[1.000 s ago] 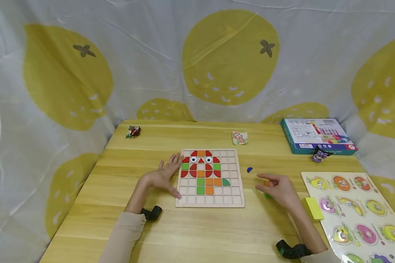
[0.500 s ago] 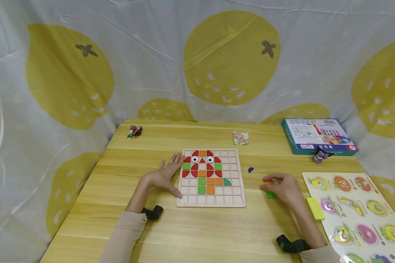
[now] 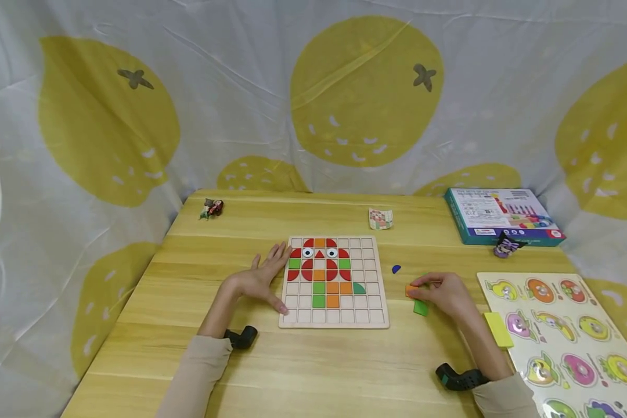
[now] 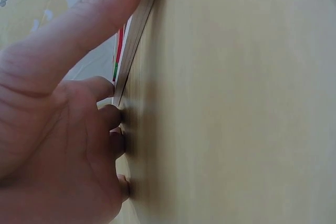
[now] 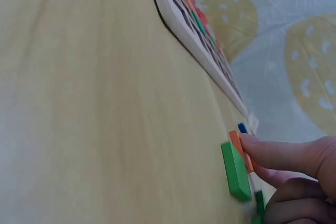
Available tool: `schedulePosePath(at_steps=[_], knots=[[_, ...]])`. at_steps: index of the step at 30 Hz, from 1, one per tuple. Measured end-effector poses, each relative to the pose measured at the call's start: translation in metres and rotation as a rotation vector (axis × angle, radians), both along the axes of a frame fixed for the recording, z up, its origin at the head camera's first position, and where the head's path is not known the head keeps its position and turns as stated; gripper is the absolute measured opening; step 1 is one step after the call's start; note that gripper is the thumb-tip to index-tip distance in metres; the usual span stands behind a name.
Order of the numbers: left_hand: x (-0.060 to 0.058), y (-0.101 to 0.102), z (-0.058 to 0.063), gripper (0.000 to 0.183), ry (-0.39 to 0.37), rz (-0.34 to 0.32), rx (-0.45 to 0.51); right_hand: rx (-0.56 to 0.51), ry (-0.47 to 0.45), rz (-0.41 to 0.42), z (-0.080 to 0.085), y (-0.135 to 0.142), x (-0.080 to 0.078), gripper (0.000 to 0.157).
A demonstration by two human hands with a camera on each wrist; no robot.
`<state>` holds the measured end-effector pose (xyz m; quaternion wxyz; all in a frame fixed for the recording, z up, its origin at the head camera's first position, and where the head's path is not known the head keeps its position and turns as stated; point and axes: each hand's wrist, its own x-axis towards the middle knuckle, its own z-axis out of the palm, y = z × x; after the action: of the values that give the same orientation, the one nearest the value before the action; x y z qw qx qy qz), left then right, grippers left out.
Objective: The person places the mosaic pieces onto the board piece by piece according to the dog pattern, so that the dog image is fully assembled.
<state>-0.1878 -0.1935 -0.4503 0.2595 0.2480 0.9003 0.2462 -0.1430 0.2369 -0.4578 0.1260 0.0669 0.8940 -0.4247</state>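
Note:
A wooden grid board (image 3: 368, 316) lies on the table, with red, green and orange tiles forming a figure in its cells. Spread along its left edge is my left hand (image 3: 261, 280), fingers and thumb straight against the frame; the left wrist view shows the thumb (image 4: 79, 30) at the board's side. My right hand (image 3: 446, 293), right of the board, pinches an orange square tile (image 3: 411, 291) between thumb and finger. Just below that sits a green tile (image 3: 420, 307), seen in the right wrist view as a thick green block (image 5: 236, 171). Another green piece (image 5: 260, 203) is partly hidden by the hand.
A blue half-round piece (image 3: 396, 269) lies between board and right hand. Behind the board is a small picture card (image 3: 381, 219). At right are a fruit puzzle board (image 3: 554, 342), a yellow block (image 3: 498, 330), a box (image 3: 507, 217) and a purple figurine (image 3: 507, 245). Another figurine (image 3: 211, 208) stands back left.
My right hand first shifted slightly right among the green tiles, then back left with the orange tile, which now shows beyond the fingertips. The left hand has stayed on the board's edge.

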Motion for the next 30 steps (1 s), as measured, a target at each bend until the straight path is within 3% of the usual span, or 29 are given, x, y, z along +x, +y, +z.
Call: schedulePosePath(at_steps=[8,14,21,26,30], knots=[[0.0,0.0,0.0,0.14,-0.002,0.001,0.015,0.007,0.006,-0.013,0.001,-0.02,-0.019,0.034],[0.001,0.0,-0.002,0.14,-0.01,-0.006,0.014,-0.014,-0.055,0.019,0.0,-0.012,-0.017,0.036],[-0.002,-0.001,-0.002,0.141,0.002,-0.002,0.011,-0.026,-0.021,0.052,0.002,-0.013,-0.018,0.036],[-0.002,-0.001,-0.002,0.14,0.001,-0.001,0.013,-0.109,-0.04,0.088,-0.001,-0.015,-0.024,0.041],[-0.002,-0.001,-0.001,0.14,0.004,-0.003,0.011,-0.095,-0.02,0.105,-0.002,-0.017,-0.026,0.038]])
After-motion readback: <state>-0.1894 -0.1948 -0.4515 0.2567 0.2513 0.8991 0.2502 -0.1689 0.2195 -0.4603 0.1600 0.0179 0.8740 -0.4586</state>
